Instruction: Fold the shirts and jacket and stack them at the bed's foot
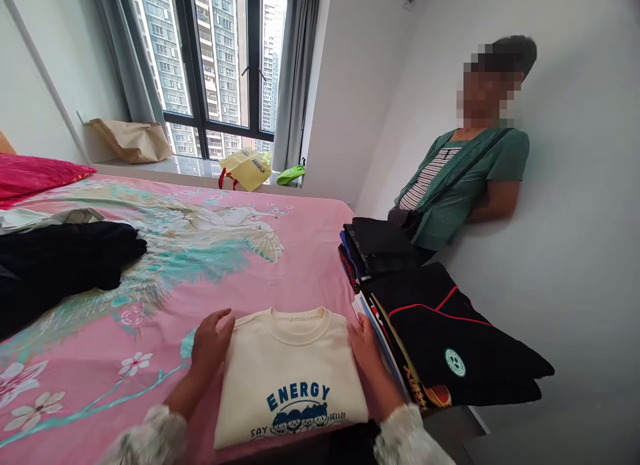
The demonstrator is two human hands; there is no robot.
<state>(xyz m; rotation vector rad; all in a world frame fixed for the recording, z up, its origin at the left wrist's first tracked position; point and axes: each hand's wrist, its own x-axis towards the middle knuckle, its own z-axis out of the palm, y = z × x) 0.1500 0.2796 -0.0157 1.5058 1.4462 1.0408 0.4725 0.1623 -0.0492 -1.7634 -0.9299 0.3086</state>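
Note:
A cream T-shirt (295, 358), folded into a neat rectangle, lies at the bed's near edge. Its collar faces away from me, and blue lettering reading "ENERGY" and "SAY HELLO!" shows near the front. My left hand (213, 338) rests at the shirt's upper left side, fingers extended and slightly bent. At the opposite side, my right hand (367, 348) touches the shirt's edge with its fingers stretched out. Neither hand grips the cloth. Close beside my right hand is a stack of folded clothes, topped by a black garment (440, 338) with red piping and a round white badge.
Behind that stack stands another pile of dark folded clothes (383, 245). Loose black clothing (65, 258) lies left on the pink floral bedsheet (310, 252). A person (465, 178) in green leans near the right wall. Bags, including a yellow one (247, 168), sit by the window.

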